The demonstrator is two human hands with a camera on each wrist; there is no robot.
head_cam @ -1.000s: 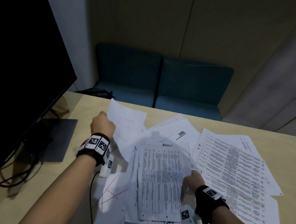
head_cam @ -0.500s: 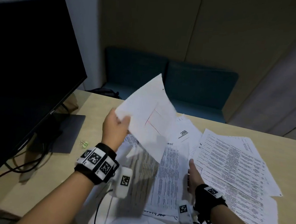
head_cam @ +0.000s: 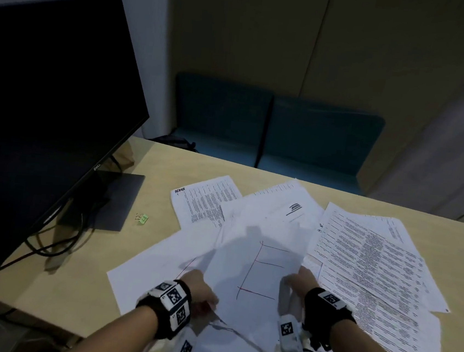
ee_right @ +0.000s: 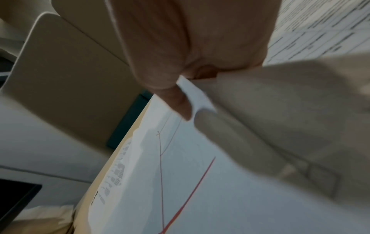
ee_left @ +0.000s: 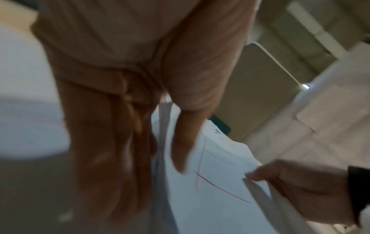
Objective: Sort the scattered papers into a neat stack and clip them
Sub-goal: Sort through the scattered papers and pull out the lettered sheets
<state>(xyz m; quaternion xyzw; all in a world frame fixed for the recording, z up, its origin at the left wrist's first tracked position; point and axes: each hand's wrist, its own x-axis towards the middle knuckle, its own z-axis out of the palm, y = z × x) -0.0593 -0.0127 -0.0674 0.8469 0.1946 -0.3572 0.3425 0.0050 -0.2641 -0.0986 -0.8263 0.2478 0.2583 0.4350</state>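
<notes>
From the head view, the left hand (head_cam: 201, 293) and right hand (head_cam: 298, 280) each pinch a side edge of a red-lined sheet (head_cam: 251, 278) over scattered papers (head_cam: 365, 256) on the desk (head_cam: 77, 274), and both wrist views show each grip's thumb on top.

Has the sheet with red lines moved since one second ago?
Yes. The sheet with red lines left the far spot near the monitor and now lies nearer the person, between the left hand and right hand.

Dim room; light from overhead throws soft shadows across the papers (head_cam: 258, 264). Both wrist views smear with blur, edges bowed.
</notes>
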